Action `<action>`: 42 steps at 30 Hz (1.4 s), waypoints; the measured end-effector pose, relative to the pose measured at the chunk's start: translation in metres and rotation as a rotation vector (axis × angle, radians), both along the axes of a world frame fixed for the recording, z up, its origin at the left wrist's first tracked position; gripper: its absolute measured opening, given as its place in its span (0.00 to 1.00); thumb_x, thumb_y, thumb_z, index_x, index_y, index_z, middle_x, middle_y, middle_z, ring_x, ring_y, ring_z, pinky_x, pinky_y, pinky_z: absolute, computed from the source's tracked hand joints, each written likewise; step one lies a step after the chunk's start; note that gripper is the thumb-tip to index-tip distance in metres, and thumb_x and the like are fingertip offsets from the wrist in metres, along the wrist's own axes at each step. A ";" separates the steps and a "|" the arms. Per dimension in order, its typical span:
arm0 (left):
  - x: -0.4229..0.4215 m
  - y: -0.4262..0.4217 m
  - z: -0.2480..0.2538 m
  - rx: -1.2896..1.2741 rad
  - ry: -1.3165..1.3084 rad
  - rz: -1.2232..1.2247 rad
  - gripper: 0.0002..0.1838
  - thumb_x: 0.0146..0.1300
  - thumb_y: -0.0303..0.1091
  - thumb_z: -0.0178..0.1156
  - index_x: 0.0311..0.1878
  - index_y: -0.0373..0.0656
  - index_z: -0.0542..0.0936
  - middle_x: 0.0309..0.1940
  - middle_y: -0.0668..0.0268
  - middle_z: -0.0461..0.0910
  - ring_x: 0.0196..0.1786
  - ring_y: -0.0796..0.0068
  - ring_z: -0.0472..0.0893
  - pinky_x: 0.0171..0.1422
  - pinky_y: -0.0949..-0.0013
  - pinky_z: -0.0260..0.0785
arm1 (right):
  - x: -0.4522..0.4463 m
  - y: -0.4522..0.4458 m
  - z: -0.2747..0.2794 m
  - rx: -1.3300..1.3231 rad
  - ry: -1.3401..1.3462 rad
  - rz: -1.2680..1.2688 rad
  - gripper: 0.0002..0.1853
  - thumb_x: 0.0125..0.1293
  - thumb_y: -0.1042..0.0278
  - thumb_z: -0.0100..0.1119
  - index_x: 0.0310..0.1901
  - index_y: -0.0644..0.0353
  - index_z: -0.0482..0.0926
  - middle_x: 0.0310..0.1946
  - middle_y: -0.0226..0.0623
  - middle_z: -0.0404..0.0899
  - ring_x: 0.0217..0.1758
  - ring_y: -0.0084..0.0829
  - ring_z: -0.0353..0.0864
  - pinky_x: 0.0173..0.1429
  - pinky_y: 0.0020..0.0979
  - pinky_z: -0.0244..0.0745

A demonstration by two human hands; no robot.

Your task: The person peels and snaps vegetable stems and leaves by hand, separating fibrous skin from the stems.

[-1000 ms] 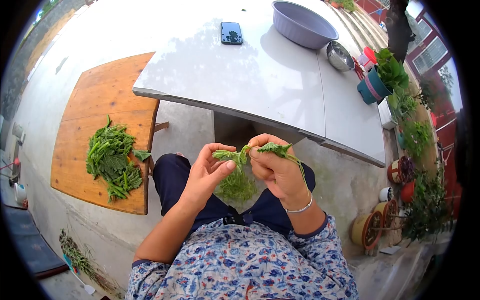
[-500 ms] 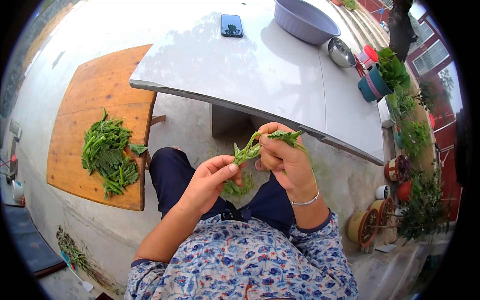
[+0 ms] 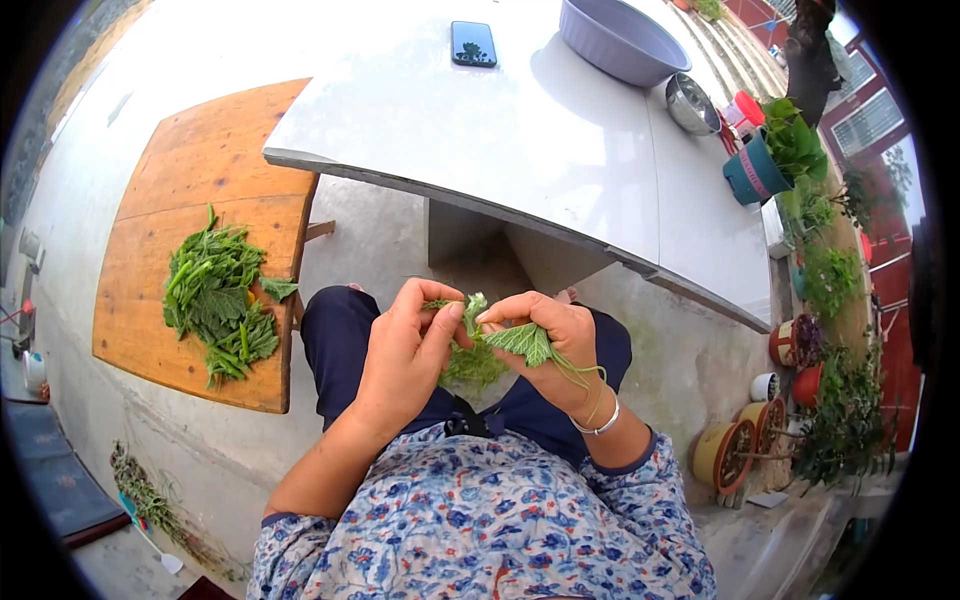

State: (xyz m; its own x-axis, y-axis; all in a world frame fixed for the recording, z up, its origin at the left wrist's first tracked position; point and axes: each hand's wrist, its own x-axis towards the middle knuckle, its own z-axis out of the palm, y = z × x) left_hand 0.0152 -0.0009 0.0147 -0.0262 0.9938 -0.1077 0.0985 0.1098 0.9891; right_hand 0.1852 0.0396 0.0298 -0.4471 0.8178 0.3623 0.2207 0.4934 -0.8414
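Note:
A green leafy vine shoot [image 3: 522, 343] is stretched between my hands, above my lap. My left hand [image 3: 402, 345] pinches its tip end between thumb and forefinger, with a bit of green poking out past the fingers. The stem and a broad leaf are in my right hand [image 3: 552, 350], whose fingers are closed around them, and thin tendrils trail over the wrist bracelet. A pile of similar leaves and stems [image 3: 222, 300] lies on the wooden table [image 3: 190, 165] to my left.
Ahead is a white-topped table [image 3: 480, 130] bearing a phone [image 3: 473, 44], a purple basin [image 3: 625, 40] and a metal bowl [image 3: 692, 104]. Green scraps [image 3: 472, 370] lie on the ground between my legs. Potted plants [image 3: 725, 455] line the right side.
Both hands have come closer together and lower. The right hand has turned, so the leaf now hangs toward me. My left hand has moved up to pinch the shoot's tip end.

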 end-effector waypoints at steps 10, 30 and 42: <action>-0.004 -0.004 0.004 -0.004 -0.562 0.019 0.21 0.67 0.27 0.54 0.61 0.37 0.64 0.33 0.64 0.78 0.34 0.80 0.77 0.37 0.78 0.71 | -0.002 -0.011 -0.006 -0.051 0.022 -0.069 0.10 0.50 0.75 0.69 0.35 0.60 0.80 0.30 0.33 0.83 0.30 0.24 0.84 0.34 0.22 0.76; -0.006 -0.016 0.013 0.074 -0.334 0.005 0.08 0.60 0.23 0.62 0.42 0.30 0.80 0.37 0.64 0.81 0.40 0.81 0.80 0.45 0.79 0.72 | -0.010 -0.017 0.002 0.059 0.049 -0.059 0.07 0.52 0.76 0.69 0.34 0.62 0.81 0.28 0.35 0.83 0.27 0.24 0.83 0.31 0.21 0.75; -0.005 -0.016 0.009 0.186 -0.085 0.071 0.04 0.57 0.21 0.60 0.35 0.31 0.81 0.27 0.65 0.82 0.30 0.81 0.81 0.35 0.79 0.73 | -0.009 -0.019 -0.004 -0.254 0.185 0.013 0.08 0.54 0.76 0.68 0.35 0.62 0.80 0.29 0.33 0.83 0.30 0.20 0.82 0.34 0.21 0.75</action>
State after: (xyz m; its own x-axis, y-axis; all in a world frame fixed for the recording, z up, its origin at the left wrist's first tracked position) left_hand 0.0102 -0.0174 0.0241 -0.0956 0.9928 0.0726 0.0121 -0.0718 0.9973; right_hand 0.1765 0.0201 0.0259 -0.4035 0.8872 0.2236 0.0476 0.2644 -0.9632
